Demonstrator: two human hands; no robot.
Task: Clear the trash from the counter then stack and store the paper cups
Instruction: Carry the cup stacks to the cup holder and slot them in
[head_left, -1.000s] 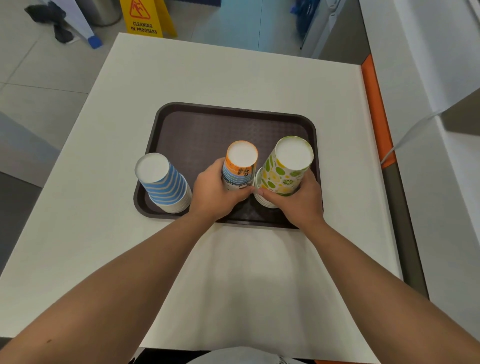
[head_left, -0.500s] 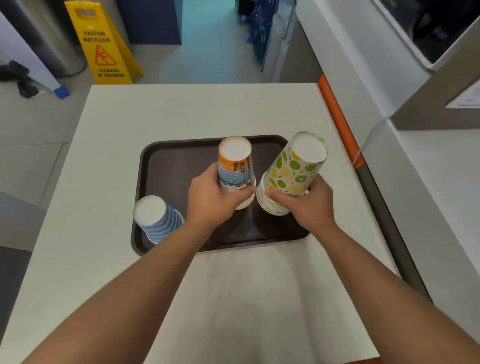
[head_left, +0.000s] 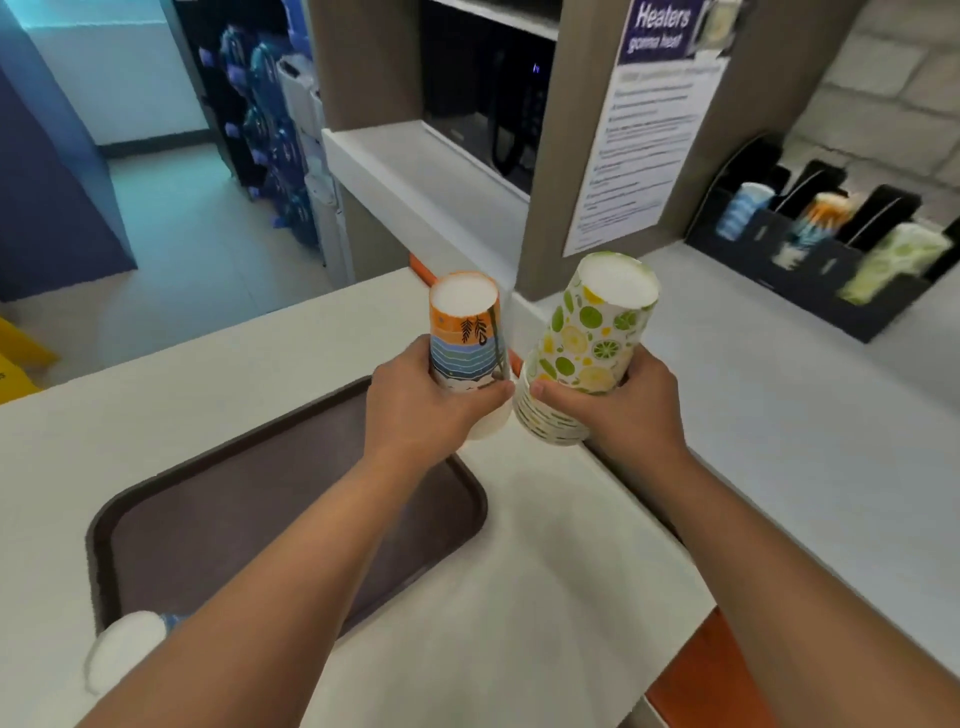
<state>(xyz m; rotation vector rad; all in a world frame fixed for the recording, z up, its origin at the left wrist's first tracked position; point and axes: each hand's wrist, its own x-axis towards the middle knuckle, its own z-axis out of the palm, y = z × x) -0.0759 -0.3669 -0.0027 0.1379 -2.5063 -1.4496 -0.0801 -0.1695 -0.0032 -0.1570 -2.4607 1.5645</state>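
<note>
Left hand (head_left: 415, 410): wrapped round the orange-and-blue cup stack (head_left: 465, 338), upside down, lifted above the counter (head_left: 545, 571).
Right hand (head_left: 623, 410): clamped on the lemon-lime cup stack (head_left: 592, 332), tilted, just beside the other.
Tray (head_left: 260, 519): below, one striped cup (head_left: 124, 649) at its near corner.
Cup holder (head_left: 810, 260): far right, well apart.

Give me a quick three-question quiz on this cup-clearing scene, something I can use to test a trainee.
1. True or false: the left hand holds the orange-and-blue cup stack.
2. Which hand holds the citrus-print cup stack? A. left B. right C. neither
3. Fill in: the blue-striped cup stack stands on the brown ____.

Key: 1. True. 2. B, the right hand. 3. tray.
</note>
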